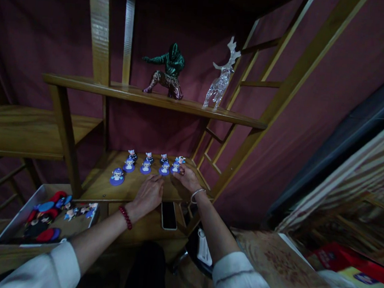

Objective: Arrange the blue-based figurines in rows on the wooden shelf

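Observation:
Several small figurines stand in two rows on the lower wooden shelf (pixel 108 193). The front ones have purple round bases, such as the figurine (pixel 117 176) at the left end. My right hand (pixel 188 179) has its fingers closed on the rightmost purple-based figurine (pixel 176 167). Just behind that one is a white and dark figurine (pixel 180 160). My left hand (pixel 150 191) rests at the shelf's front edge, below the purple-based figurine (pixel 165 168); its fingers point forward, partly curled, and what lies under them is hidden.
An open box (pixel 5 231) of figurines sits at lower left. A phone (pixel 168 215) lies below the shelf edge. On the upper shelf (pixel 116 89) stand a green and pink figure (pixel 171 67) and a clear deer (pixel 221 82). A patterned tabletop (pixel 278 266) is at lower right.

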Motion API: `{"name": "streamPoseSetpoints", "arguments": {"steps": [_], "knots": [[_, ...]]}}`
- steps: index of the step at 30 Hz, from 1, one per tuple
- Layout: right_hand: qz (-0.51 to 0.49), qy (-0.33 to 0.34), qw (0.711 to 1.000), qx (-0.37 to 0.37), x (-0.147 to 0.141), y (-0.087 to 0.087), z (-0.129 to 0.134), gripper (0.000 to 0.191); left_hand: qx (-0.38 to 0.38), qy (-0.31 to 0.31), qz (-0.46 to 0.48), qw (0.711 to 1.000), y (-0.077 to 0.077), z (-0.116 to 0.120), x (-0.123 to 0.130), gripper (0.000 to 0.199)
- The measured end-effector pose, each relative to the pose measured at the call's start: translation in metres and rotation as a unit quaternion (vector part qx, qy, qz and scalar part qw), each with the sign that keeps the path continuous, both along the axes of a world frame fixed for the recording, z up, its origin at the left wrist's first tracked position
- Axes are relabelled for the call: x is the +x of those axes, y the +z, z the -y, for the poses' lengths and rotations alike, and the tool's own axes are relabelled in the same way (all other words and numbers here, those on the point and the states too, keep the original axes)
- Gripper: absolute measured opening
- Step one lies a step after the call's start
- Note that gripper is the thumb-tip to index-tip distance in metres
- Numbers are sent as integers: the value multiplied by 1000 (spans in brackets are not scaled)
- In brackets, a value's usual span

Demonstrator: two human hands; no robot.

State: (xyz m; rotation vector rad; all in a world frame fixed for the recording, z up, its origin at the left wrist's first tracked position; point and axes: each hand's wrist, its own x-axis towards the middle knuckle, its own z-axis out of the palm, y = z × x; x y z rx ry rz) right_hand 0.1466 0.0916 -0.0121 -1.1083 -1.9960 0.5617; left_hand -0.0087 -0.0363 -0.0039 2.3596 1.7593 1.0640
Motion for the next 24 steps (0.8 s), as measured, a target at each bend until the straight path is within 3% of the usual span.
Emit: {"name": "streamPoseSetpoints", "arguments": {"steps": [3,5,9,16,24], "knots": [[21,-34,999,-12,-1,2,5,35,6,11,-1,1000,0,3,-7,26],[20,-82,996,20,-2,5,12,41,11,16,-10,1000,0,6,-10,26],[-4,-122,986,114,-8,18,30,31,25,23,-28,999,0,11,-16,26],[-13,-33,979,200,-43,44,57,21,41,41,-49,997,0,21,-33,23],[83,66,971,212,-102,58,67,22,43,38,-93,994,2,36,-49,26]]}}
